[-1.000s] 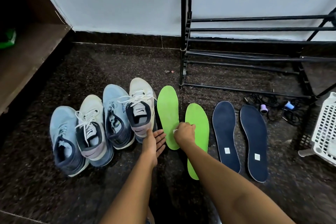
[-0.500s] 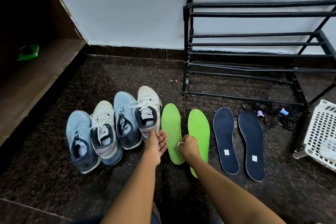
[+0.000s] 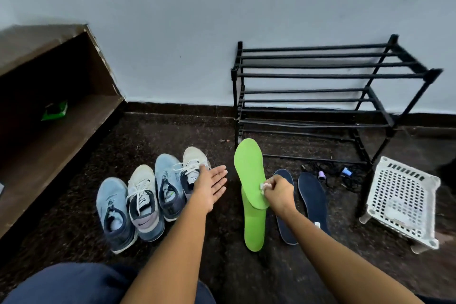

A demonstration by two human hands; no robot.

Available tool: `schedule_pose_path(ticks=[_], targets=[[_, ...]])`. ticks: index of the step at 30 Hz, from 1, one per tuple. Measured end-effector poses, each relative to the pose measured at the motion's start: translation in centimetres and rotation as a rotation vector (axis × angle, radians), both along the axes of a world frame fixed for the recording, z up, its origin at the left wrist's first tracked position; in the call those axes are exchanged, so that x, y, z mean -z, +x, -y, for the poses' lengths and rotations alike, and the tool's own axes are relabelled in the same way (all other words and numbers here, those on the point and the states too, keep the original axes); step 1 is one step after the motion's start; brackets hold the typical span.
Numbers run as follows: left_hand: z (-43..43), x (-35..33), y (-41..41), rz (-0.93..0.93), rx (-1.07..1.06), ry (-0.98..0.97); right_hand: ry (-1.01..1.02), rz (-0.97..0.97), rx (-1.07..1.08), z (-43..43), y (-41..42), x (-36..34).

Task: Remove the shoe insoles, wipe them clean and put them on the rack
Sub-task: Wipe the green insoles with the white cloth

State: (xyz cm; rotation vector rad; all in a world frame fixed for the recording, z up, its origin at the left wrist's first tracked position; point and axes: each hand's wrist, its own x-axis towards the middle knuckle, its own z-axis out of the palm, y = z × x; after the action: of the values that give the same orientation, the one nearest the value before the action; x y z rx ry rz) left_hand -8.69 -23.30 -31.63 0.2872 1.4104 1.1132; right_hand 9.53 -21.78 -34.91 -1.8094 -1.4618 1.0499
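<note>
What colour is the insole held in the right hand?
Bright green. The insole pinched by the right hand shows best in the head view.

Rack top: the upper bars of the black tube-frame shoe rack (image 3: 320, 75) lay open from above.
Lower tiers: narrow gaps, front access only.
Rack's right: a white perforated plastic basket (image 3: 399, 200) stood beside the front leg.
Rack's foot: tangled black cables (image 3: 330, 171) and two navy foam insoles (image 3: 312, 195) covered the floor.
Left: four blue and white sneakers (image 3: 145, 200) in a row.
Middle: dark speckled floor (image 3: 227, 242) lay bare between the left hand (image 3: 209, 187) and the lime-green foam insole (image 3: 249, 170) the right hand (image 3: 278, 192) held up.
</note>
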Motion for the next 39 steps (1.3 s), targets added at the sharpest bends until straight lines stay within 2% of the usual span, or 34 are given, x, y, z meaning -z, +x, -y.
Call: schedule_pose_path(ticks=[5,14,19,22,33,39], targets=[[0.1,-7.4,1.4,-0.099,0.033,0.067,0.181,-0.066,0.059,0.7,3.1,-8.3],[-0.4,-17.3,7.6,0.091,0.071,0.178,0.462,-0.217,0.140,3.4,6.6,-21.7],[0.0,-19.0,12.2,0.156,0.183,0.180,0.538,-0.284,0.108,5.1,7.2,-23.2],[0.2,-20.0,13.8,0.297,0.291,0.257,0.560,-0.321,0.085,6.0,7.5,-23.1],[-0.8,-22.5,15.8,0.551,0.357,0.511,0.618,-0.365,0.184,4.3,7.4,-24.1],[-1.5,-22.4,15.7,0.534,0.343,0.556,0.540,-0.310,0.077,4.2,7.8,-24.8]])
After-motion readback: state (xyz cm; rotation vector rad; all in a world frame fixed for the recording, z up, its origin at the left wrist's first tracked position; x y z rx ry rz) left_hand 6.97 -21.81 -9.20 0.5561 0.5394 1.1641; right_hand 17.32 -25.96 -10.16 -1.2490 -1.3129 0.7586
